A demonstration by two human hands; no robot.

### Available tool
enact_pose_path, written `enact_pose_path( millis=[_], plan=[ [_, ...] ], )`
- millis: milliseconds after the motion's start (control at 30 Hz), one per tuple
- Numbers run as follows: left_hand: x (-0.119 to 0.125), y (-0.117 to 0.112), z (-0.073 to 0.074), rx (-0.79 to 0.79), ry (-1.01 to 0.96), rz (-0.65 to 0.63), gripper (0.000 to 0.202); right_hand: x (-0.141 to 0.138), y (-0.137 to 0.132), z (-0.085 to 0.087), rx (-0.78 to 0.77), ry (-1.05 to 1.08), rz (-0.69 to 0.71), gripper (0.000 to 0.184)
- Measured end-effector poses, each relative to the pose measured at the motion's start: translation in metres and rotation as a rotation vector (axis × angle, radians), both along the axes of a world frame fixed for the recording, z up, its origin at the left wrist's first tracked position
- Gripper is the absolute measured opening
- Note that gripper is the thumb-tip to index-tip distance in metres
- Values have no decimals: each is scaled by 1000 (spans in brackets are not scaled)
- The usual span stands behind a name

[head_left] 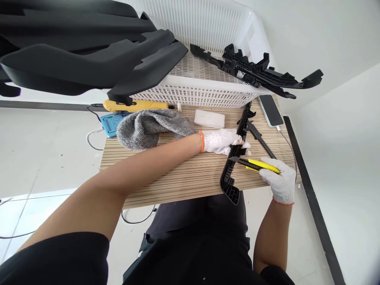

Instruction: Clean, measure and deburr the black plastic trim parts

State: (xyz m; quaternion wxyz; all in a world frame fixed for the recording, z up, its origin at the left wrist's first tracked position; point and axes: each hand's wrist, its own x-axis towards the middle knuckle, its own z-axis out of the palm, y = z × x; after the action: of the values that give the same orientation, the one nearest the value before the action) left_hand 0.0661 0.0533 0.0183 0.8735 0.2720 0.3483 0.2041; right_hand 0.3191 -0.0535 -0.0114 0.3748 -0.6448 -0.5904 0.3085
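A long black plastic trim piece lies across the right part of the wood-grained table, its curved lower end jutting past the front edge. My left hand, in a white knit glove, is closed around the middle of this piece. In my gloved right hand is a yellow and black utility knife. The knife's dark blade points left and reaches the trim piece; whether it touches cannot be made out. Just right of the trim piece, a dark caliper rests on the table.
Behind the table stands a white plastic basket holding black trim parts; large black panels overhang its left. On the table are a grey cloth, a white block, a yellow tool, a blue box and a cabled phone.
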Motion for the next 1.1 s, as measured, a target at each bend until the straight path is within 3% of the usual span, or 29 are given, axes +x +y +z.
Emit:
enact_pose_path(
  millis=[200, 367, 533, 633, 867, 1000, 1100],
  plan=[
    [3, 3, 0, -130, -52, -4, 9, 1, -1, -1, -39, 40, -31, 40],
    [0, 3, -5, -52, -78, -27, 10, -1, -1, 0, -23, 134, -84, 37],
    [-5, 3, -13, 124, -142, -90, 43, 1, 4, -4, 160, 476, -191, 26],
    [-6, 4, -16, 130, -179, -90, 49, 1, 7, -4, 153, 576, -198, 25],
    [-4, 5, -12, 76, -76, -83, 11, -2, 6, 2, 19, 468, -139, 33],
    [1, 2, -9, 44, -83, -32, 17, -4, 6, 1, -25, 365, -130, 35],
    [4, 1, -8, 39, -75, 10, 31, -10, 5, -1, 36, 244, -207, 38]
  ],
)
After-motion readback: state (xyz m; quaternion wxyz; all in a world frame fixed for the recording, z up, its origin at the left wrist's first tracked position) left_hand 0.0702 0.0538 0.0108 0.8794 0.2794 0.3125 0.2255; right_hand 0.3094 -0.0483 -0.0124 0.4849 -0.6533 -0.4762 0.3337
